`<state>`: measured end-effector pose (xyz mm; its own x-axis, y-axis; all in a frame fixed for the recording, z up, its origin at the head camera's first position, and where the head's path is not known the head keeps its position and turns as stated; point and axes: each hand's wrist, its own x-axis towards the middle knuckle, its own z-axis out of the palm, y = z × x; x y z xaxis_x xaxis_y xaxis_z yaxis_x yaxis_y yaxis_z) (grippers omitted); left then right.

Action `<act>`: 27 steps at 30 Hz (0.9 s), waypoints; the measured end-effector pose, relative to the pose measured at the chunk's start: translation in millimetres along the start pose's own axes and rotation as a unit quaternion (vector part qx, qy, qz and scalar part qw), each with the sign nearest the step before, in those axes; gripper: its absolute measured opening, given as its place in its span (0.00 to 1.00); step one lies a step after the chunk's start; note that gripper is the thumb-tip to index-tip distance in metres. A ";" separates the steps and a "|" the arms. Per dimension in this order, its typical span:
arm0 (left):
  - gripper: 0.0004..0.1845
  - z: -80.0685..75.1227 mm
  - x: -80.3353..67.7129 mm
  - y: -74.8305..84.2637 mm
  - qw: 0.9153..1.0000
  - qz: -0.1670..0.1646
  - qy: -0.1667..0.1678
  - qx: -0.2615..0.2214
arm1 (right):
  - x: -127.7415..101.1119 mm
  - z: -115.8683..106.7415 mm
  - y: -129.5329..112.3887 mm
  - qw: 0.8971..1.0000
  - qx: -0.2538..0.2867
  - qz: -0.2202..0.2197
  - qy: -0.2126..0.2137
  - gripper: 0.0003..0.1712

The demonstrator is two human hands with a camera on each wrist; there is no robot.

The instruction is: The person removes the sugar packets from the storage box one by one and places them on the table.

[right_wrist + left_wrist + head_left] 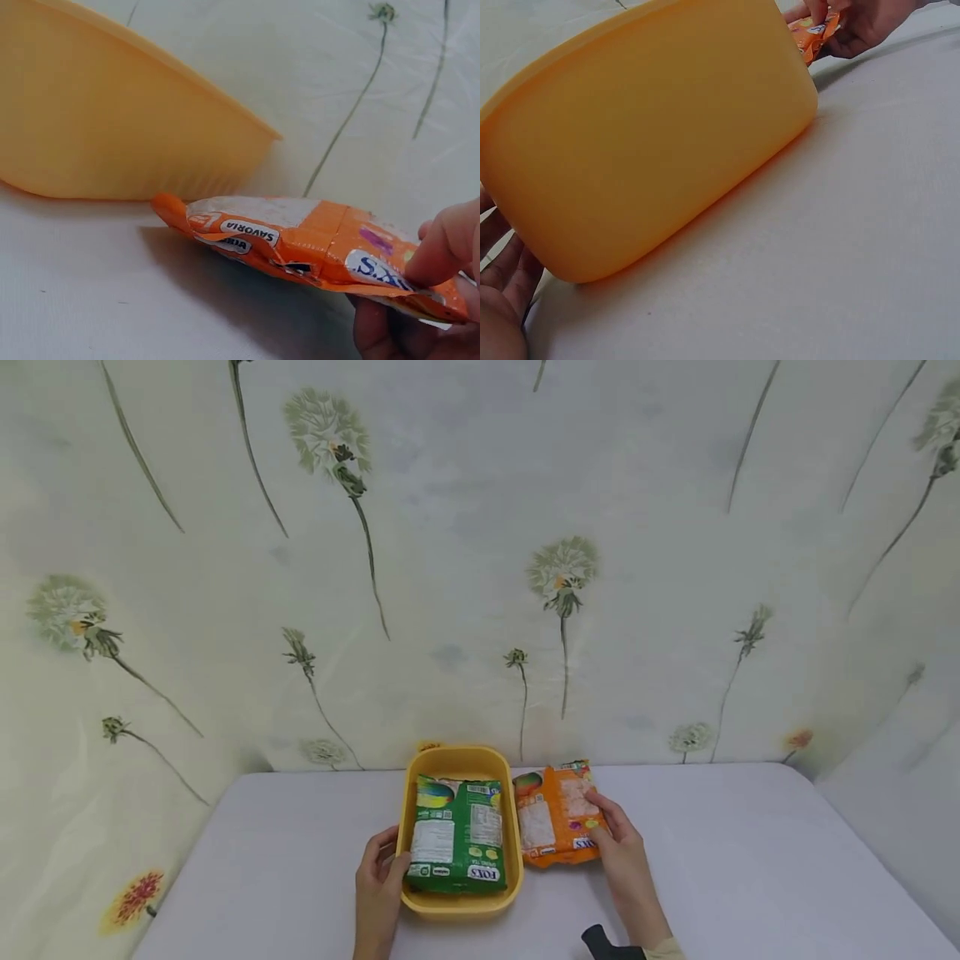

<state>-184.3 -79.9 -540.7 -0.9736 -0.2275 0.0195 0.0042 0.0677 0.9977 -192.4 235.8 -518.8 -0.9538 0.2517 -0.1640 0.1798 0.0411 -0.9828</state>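
A yellow plastic tub [459, 758] stands on the white table with a green snack packet [457, 835] lying flat inside it. My left hand [381, 870] rests against the tub's left wall [652, 135]. Its fingers [506, 274] lie straight along the wall, and the thumb touches the rim. To the right of the tub lies an orange snack packet [557, 814]. My right hand [617, 842] pinches its near right end, thumb [448, 241] on top and fingers [390, 334] underneath. That end of the orange packet [300, 241] is raised slightly off the table.
The white table [750, 860] spreads wide on both sides of the tub. A wall with a dandelion print [480, 568] closes off the back and left. A black strap [600, 942] shows on my right wrist.
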 end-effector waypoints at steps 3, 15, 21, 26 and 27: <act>0.20 2.5 0.5 -0.7 1.000 0.000 0.001 -0.003 | 0.0 -2.8 0.4 1.000 -0.011 0.011 -0.002 0.30; 0.19 3.5 1.7 -2.4 1.000 -0.002 0.011 -0.008 | 2.3 0.6 1.4 0.997 -0.070 0.015 0.003 0.30; 0.19 0.1 1.8 -1.3 1.000 0.000 0.007 -0.009 | 1.5 4.9 2.5 0.993 -0.118 0.006 0.010 0.30; 0.19 0.7 1.1 -2.2 1.000 0.006 0.006 -0.011 | -0.5 4.4 2.1 0.988 -0.154 -0.016 0.020 0.31; 0.19 0.7 1.0 -2.6 1.000 0.007 0.006 -0.012 | -0.8 4.3 2.0 0.986 -0.162 -0.018 0.021 0.31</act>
<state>-185.4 -79.6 -543.3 -0.9707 -0.2378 0.0334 0.0226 0.0482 0.9986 -192.3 231.5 -521.0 -0.9516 0.2835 -0.1189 0.2196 0.3562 -0.9082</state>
